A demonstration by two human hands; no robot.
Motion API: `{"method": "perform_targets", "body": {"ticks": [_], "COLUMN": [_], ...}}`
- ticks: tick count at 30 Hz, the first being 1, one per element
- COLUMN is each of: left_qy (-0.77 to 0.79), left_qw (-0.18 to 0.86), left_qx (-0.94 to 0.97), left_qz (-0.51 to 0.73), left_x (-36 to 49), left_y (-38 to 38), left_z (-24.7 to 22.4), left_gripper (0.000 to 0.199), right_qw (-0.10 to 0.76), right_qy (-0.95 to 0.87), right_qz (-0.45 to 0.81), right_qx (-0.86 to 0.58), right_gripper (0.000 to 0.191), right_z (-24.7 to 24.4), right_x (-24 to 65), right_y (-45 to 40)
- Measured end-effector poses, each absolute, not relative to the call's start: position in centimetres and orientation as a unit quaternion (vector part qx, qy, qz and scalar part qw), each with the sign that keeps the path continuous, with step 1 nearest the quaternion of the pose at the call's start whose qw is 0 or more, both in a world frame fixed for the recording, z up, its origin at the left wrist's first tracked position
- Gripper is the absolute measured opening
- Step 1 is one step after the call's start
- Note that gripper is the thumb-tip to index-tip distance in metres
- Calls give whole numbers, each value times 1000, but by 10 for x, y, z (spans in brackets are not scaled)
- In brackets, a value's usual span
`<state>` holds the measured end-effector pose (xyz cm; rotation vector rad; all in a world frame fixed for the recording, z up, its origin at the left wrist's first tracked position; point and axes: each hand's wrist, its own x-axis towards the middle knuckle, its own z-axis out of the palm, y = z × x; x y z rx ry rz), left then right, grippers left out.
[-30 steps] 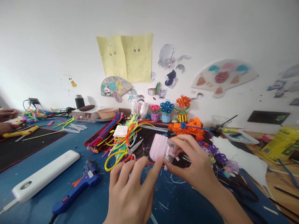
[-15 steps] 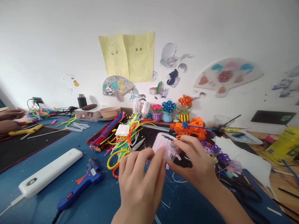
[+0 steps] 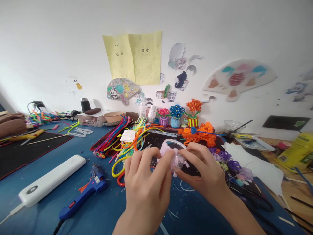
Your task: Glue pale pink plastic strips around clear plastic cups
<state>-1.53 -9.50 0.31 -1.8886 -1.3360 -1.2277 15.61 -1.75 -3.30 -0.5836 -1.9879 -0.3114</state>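
Note:
In front of me is a small clear plastic cup (image 3: 180, 160), its round rim facing up and away. Pale lilac strips (image 3: 166, 149) cover its left side. My left hand (image 3: 148, 182) is closed, with thumb and fingertips pressing on the lilac strips. Curled around the cup's right side, my right hand (image 3: 206, 169) grips it between thumb and fingers. Scissors with yellow and red handles (image 3: 117, 166) lie left of my left hand, partly hidden by it. A blue glue gun (image 3: 90, 189) rests on the blue table farther left.
Bundled pipe cleaners (image 3: 114, 137) lie behind the scissors. Orange pipe-cleaner flowers (image 3: 202, 134) and purple ones (image 3: 226, 160) sit to the right. Finished flower pots (image 3: 176, 120) stand by the wall. A white power bank (image 3: 52, 179) is at left. Another person's hands (image 3: 12, 124) work far left.
The cup has turned in my hands, so more of its round opening shows and less of the lilac side. My left fingertips have shifted slightly on the strips. The other person's hands moved.

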Motion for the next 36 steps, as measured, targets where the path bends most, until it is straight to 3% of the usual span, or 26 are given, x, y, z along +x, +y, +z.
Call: {"method": "perform_targets", "body": {"ticks": [11,19,36], "left_qy": [-499,-458,-444], "left_qw": [262,9,-157], "left_qx": [-680,-760,-730], "left_qz": [-469,-460,-496], "left_x": [-26,-51,-52], "left_y": [-95,-77,-78], "left_z": [14,21,17], "left_gripper": [29,24,14], "right_qw": [506,487,443], "right_qy": [-823,-835,-844], "right_qz": [-82,125,240], "right_qx": [-244,-224,-185], "right_gripper": [31,60,57], "right_z": [-28,-27,-25], "right_x": [157,153,152], "right_y": [-19,-25,-29]}}
